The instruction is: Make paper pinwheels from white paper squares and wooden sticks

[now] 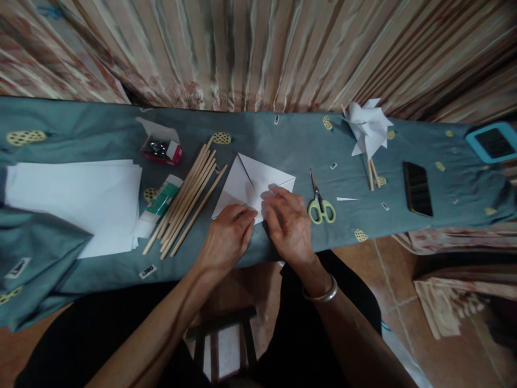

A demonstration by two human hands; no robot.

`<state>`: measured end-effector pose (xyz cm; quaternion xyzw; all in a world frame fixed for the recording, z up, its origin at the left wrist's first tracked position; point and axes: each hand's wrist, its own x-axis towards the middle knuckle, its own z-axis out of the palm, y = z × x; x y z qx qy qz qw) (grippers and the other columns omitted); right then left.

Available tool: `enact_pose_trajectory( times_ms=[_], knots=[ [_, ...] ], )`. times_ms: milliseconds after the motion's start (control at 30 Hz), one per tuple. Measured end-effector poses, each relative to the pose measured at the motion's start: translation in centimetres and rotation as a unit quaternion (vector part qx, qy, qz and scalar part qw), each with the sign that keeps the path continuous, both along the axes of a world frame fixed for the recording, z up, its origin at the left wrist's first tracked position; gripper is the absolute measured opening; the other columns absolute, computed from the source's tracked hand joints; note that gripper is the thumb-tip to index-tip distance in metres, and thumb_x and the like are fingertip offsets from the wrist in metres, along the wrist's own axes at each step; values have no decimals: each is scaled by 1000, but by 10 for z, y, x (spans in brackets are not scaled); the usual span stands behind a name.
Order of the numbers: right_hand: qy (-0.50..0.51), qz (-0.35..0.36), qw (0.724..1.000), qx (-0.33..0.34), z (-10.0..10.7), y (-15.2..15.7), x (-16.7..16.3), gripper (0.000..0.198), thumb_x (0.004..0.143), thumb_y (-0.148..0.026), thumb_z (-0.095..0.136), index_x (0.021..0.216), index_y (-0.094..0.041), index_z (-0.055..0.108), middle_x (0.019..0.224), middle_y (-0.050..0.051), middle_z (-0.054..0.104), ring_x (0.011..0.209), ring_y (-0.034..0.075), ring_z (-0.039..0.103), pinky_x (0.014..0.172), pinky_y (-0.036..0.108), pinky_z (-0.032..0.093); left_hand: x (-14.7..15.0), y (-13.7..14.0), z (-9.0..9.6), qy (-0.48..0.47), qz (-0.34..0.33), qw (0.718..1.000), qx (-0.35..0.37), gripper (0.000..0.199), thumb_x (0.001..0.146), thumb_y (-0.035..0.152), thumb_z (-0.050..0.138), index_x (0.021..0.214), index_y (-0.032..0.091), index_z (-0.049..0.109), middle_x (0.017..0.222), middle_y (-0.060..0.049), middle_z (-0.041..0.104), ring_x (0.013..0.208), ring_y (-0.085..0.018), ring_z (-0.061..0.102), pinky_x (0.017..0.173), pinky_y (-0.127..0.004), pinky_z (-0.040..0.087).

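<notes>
A white square of paper point(258, 172) with slits cut in from its corners lies in front of me on the cloth-covered table. My left hand point(228, 231) is closed, thumb and fingers pinching the paper's near edge. Just to the right, my right hand point(287, 218), with a bracelet on the wrist, curls its fingers over the paper and grips its near right part. Both hands partly cover the paper's near side. Beside my right hand rest scissors point(321, 207) with light green handles, blades pointing away.
Left of the paper lie several wooden sticks point(188, 196), a glue stick point(161, 202), an opened small box of metal pieces point(161, 148) and stacked white sheets point(76, 205). To the right are paper pinwheels on sticks point(367, 129), a paper sliver point(347, 199), a phone point(418, 188) and a blue-framed device point(493, 142).
</notes>
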<state>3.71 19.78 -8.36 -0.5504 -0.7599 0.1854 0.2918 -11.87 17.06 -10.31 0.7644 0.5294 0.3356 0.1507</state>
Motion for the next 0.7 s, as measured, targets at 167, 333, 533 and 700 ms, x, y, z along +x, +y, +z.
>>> enact_pose_trajectory(
  times_ms=[167, 333, 533, 700],
  knots=[
    [-28, 52, 998, 6, 0, -3, 2, 41, 90, -15, 42, 124, -29, 60, 144, 3, 46, 133, 27, 41, 110, 49, 35, 1, 0, 0, 1, 4, 1000, 5, 19, 89, 14, 50, 100, 15, 66, 92, -7, 67, 87, -17, 64, 79, -31, 56],
    [-34, 59, 998, -12, -4, -2, 1, 43, 89, -15, 45, 126, -34, 59, 147, -1, 42, 136, 29, 37, 112, 51, 33, 0, 0, 1, 9, 9, 1000, 1, 19, 89, 15, 51, 101, 17, 66, 92, -6, 67, 87, -17, 65, 79, -30, 56],
    [-78, 77, 994, -3, -12, -6, 0, 44, 89, -15, 45, 129, -31, 55, 151, 2, 38, 140, 30, 31, 111, 53, 32, 0, 0, 0, 5, 4, 1000, 1, 21, 89, 13, 50, 102, 14, 66, 94, -7, 67, 88, -18, 64, 80, -32, 56],
    [-94, 93, 991, -1, -15, -9, -2, 45, 90, -15, 44, 133, -28, 50, 152, 6, 38, 143, 30, 25, 110, 55, 30, 0, -2, 1, 18, -9, 1000, -3, 22, 90, 14, 48, 103, 15, 65, 95, -8, 66, 90, -19, 63, 81, -33, 56]
  ],
)
